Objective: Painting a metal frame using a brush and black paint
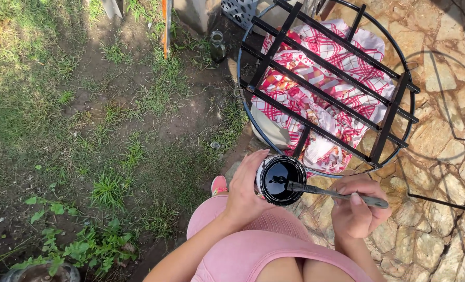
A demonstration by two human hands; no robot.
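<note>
Over the person's lap, just above the pink-clad knees, the left hand holds a small round can of black paint; its fingers are curled around the side of the can, so the open top faces up and the liquid stays level. The right hand grips a thin paintbrush with closed fingers, the thumb pressed on top of the handle, somewhat as one holds a pen. The brush lies almost horizontal, and its dark tip reaches into the can from the right side and touches the black surface. The left wrist is bent inward and the forearm comes up from the lower left, while the right forearm rises from the lower edge, so both hands meet close in front of the body. Just beyond the can stands a round black metal frame with parallel bars. Under it lies a red and white patterned cloth, probably to catch drops over the stone paving. To the left there is bare soil with grass, and a pink shoe shows near the left wrist.
</note>
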